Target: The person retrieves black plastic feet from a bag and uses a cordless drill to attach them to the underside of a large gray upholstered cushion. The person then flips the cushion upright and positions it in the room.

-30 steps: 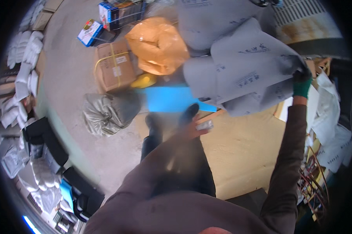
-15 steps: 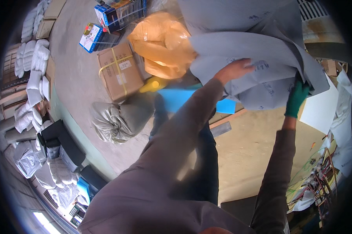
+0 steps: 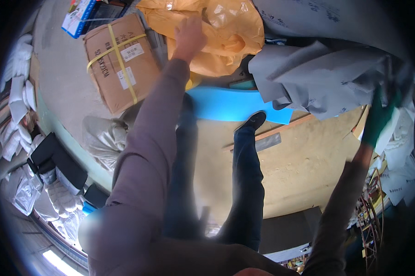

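Blurred fingers of the right hand [image 3: 380, 117] seem to pinch the grey sheet [image 3: 313, 78], which lies bunched to their left, not yet flat. Whether the left hand's [image 3: 190, 39] fingers, over the orange bag [image 3: 237, 25], are spread I cannot tell; the box [image 3: 107, 69] beside them is strapped.

One orange bag [image 3: 237, 27], one yellow-strapped carton [image 3: 106, 77], two white carton labels [image 3: 133, 51], one green glove [image 3: 377, 122]
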### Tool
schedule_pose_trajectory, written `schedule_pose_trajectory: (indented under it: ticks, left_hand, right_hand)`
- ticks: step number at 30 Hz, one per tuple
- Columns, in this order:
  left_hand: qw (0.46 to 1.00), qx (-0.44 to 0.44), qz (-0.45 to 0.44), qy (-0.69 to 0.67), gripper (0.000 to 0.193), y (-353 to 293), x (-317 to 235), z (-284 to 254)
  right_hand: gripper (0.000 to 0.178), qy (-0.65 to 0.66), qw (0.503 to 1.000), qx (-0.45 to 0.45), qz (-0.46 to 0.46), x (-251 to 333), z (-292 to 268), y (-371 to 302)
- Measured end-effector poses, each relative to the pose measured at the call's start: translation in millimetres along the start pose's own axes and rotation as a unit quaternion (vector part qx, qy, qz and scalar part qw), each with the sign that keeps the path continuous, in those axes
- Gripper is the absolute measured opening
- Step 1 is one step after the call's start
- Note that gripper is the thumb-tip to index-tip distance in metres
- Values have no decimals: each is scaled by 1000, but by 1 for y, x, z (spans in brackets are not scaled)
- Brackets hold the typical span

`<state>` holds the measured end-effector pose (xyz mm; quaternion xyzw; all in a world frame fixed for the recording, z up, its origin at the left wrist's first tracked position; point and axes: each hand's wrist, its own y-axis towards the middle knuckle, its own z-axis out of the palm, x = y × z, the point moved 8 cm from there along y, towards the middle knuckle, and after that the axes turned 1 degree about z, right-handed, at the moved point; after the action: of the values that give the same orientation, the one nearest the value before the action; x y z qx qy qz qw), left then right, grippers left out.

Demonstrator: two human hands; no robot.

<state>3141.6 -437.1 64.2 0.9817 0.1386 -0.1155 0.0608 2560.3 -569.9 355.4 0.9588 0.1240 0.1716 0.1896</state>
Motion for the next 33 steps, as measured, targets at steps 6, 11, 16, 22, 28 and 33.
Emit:
schedule_pose_trajectory:
  ticks: [6, 11, 16, 22, 28, 33]
  left_hand:
    - [952, 272, 116, 76, 53, 8, 4, 57]
    - [842, 441, 291, 106, 43, -30, -9, 13]
    - [866, 398, 296, -62, 30, -73, -35, -48]
    - [898, 413, 112, -107, 34, -63, -22, -64]
    - [919, 387, 76, -26, 42, -10, -29, 6]
    - [952, 281, 115, 33, 65, -4, -48, 51]
  right_hand:
    - [51, 16, 989, 141, 52, 226, -25, -150]
    - [47, 471, 838, 239, 134, 338, 133, -157]
    - [42, 507, 738, 428, 123, 402, 363, -127]
    - [65, 95, 877, 415, 222, 260, 376, -158]
    - [74, 109, 951, 261, 127, 239, 313, -147]
    - [73, 52, 963, 255, 69, 249, 306, -158]
